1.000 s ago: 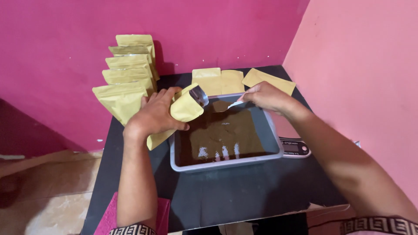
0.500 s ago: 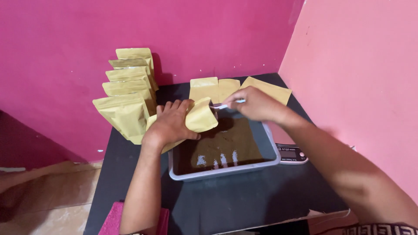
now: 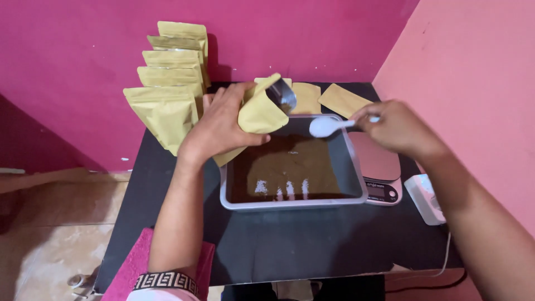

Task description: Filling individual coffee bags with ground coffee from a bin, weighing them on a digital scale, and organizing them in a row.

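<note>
Item, in hand: one yellow-tan stand-up paper pouch with a silver foil lining (image 3: 259, 111), gripped around its body by the left hand (image 3: 220, 125), fingers closed on it, its open mouth tilted toward the right and held above the far left corner of one grey rectangular plastic tray (image 3: 290, 203). One white plastic spoon (image 3: 326, 126) is pinched by its handle in the closed right hand (image 3: 395, 127), its bowl held over the tray's far edge, just short of the pouch mouth; whether it is loaded cannot be told. One layer of dark brown powder (image 3: 284, 167) is held in the tray. Risks judged: powder may be spilled past the narrow mouth if the spoon is tipped before it is inside; the mouth may be squeezed closed by too tight a grip; the tilted pouch may shed its contents into the tray. Further stock: five filled pouches of like kind (image 3: 167, 83) standing in a row along the magenta wall; at least two flat empty pouches (image 3: 343, 99) lying behind the tray, part hidden; one digital kitchen scale with a pink platform (image 3: 376, 167) just beside the tray; one white plug adapter (image 3: 426, 198); one black table (image 3: 290, 245).
</note>
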